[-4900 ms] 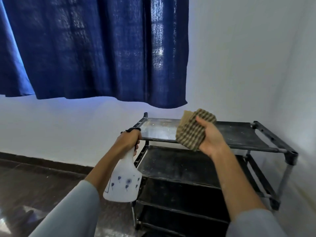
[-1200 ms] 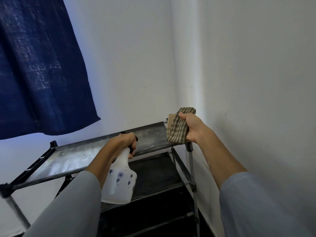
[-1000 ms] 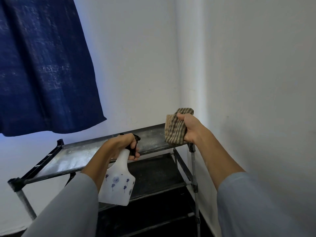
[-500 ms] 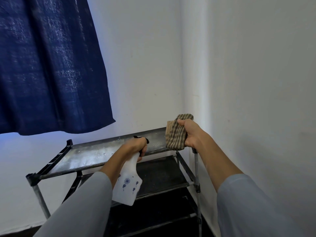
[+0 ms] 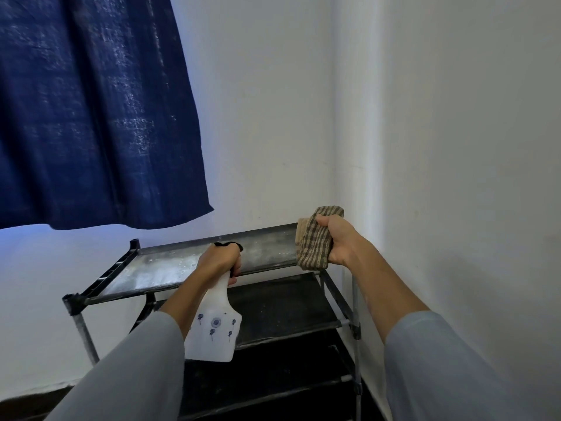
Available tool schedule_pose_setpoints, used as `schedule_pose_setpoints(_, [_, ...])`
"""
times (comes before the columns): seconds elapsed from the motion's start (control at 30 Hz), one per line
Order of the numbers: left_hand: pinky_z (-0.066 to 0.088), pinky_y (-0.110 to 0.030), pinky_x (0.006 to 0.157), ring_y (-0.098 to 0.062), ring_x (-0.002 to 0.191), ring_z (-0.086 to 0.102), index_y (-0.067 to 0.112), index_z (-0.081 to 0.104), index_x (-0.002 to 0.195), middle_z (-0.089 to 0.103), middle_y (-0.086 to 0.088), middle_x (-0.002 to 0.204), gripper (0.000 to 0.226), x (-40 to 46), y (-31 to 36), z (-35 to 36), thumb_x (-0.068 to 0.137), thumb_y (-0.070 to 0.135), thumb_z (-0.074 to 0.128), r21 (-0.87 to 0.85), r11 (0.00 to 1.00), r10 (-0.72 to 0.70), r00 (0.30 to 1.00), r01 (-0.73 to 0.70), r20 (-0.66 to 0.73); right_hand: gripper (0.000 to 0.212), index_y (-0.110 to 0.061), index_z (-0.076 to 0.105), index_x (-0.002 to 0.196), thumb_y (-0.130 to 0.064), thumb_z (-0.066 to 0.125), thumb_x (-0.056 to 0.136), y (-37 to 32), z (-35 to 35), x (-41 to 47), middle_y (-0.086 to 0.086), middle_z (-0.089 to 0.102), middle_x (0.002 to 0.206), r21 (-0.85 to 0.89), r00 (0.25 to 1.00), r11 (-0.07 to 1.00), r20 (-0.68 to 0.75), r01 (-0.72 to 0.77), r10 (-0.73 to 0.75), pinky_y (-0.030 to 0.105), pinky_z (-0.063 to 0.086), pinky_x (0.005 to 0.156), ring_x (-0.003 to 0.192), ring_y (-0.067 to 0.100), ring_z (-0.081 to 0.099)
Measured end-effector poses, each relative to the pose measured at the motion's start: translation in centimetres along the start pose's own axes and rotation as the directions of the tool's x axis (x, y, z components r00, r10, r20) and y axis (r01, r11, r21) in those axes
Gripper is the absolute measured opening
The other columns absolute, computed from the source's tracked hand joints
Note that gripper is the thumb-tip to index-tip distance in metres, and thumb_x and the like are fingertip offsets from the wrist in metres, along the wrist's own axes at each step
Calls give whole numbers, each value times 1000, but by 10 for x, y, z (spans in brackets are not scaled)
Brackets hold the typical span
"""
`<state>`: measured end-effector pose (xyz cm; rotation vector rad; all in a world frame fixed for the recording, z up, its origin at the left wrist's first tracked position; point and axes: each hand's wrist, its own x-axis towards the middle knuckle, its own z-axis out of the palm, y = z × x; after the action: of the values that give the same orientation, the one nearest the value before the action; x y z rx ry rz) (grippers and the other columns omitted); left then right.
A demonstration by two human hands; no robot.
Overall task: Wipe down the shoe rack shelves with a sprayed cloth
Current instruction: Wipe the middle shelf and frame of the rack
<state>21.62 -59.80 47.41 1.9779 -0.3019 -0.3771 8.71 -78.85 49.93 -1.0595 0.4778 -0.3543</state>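
A black metal shoe rack [image 5: 100, 284] with several shelves stands in the room's corner; its top shelf [image 5: 164, 270] looks dusty and pale. My left hand [image 5: 218, 261] grips the black trigger head of a white spray bottle [image 5: 214, 332] with small blue flower prints, held above the front of the top shelf. My right hand [image 5: 338, 240] holds a folded brown checked cloth [image 5: 312, 243] upright at the right end of the top shelf. Whether the cloth touches the shelf is unclear.
A white wall [image 5: 455, 177] runs close along the rack's right side, another behind it. A dark blue curtain [image 5: 91, 110] hangs at upper left, above the rack's left end. Dark floor [image 5: 27, 405] shows at the bottom left.
The view has swung from the rack's left end to its right corner. Both hands kept their grips; the bottle and cloth shifted slightly right and down in view over the last second.
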Motion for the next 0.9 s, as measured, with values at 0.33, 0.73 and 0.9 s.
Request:
schedule_pose_setpoints(0.33, [39, -25, 44, -21, 58, 55, 7, 53, 64, 57, -10, 64, 14, -28, -50, -45, 63, -5, 45, -260, 964, 65, 997, -54, 37, 30, -3, 63, 111, -24, 46, 97, 49, 23, -6, 18, 66, 111, -3, 985, 999, 168, -41, 41, 45, 51, 76, 100, 32, 63])
schedule_pose_setpoints(0.73, [46, -32, 61, -20, 63, 58, 12, 67, 62, 65, -6, 65, 21, -35, -194, -124, 76, 6, 53, -177, 982, 45, 988, -71, -150, 45, -11, 79, 82, -25, 37, 90, 158, 42, 11, 11, 74, 95, -74, 951, 975, 217, -210, 221, 34, 55, 66, 78, 25, 73])
schedule_pose_setpoints(0.9, [44, -30, 49, -21, 54, 52, 3, 63, 66, 62, -15, 66, 16, -28, -216, -135, 74, 7, 50, -149, 987, -82, 981, 56, -177, 41, -6, 70, 110, -23, 39, 90, 195, 70, 30, 15, 71, 103, -48, 948, 954, 106, -297, 301, 39, 52, 75, 85, 31, 67])
